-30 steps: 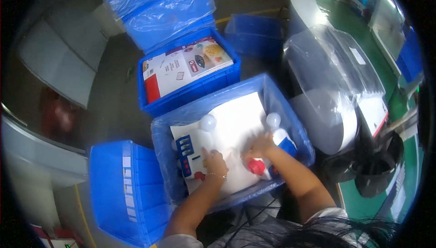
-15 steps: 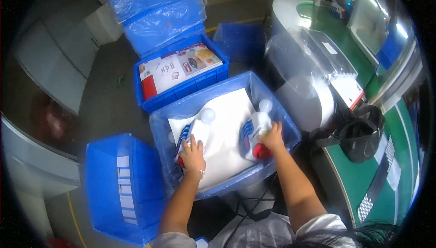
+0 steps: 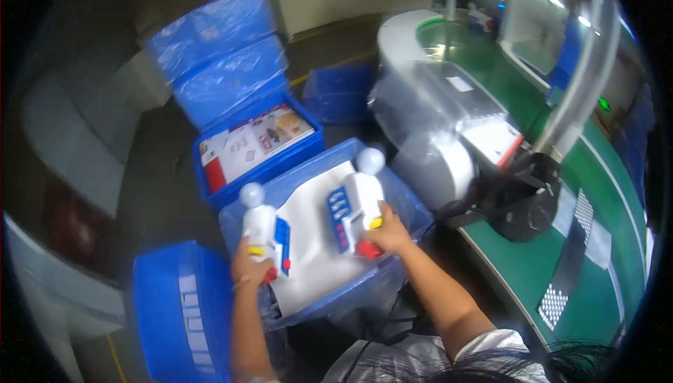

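My left hand is closed on a white toy-like device with a round white ball on its far end, a blue side panel, and yellow and red parts. My right hand is closed on a similar device, its ball pointing away from me and its blue panel facing left. Both are held over a blue crate lined with clear plastic. Inside the crate lies a large white sheet. My palms and fingers partly hide the near ends of both devices.
Beyond the crate is another blue crate with printed packaging, beside plastic-wrapped blue crates. At left stands a blue crate with white pieces. A green-topped bench on the right bears a black bag and a dotted strip.
Both devices have been raised from the sheet. The left one has moved left and turned, so its blue panel now faces right. The head view has shifted too.
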The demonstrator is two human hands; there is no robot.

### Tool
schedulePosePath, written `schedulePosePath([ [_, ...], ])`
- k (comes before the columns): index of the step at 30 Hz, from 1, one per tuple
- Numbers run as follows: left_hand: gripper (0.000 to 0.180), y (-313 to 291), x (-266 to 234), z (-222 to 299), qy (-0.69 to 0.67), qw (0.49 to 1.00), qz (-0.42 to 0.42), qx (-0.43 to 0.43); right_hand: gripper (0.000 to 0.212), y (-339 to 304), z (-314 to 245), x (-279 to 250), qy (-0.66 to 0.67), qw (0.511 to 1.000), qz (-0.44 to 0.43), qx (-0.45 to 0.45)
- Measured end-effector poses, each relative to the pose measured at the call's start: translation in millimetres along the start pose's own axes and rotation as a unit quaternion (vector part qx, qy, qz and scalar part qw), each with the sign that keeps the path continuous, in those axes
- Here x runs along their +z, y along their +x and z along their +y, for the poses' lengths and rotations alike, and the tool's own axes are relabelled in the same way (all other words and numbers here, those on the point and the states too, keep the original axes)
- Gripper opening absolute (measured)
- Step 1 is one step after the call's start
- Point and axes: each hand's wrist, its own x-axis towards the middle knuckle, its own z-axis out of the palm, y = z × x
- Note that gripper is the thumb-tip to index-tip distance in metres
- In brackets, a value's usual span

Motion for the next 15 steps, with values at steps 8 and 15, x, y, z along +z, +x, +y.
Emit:
schedulePosePath([
  [8,0.085,-68,-76,69,-0.453,0.875,-0.045,0.164,0.097,-208,-23,-155,0.27,0.954,-0.077,-0.106],
  [15,0.094,-111,-45,232,-0.511,0.77,-0.197,0.327,0.103,-408,18,-285,0.216,0.896,0.372,-0.113],
])
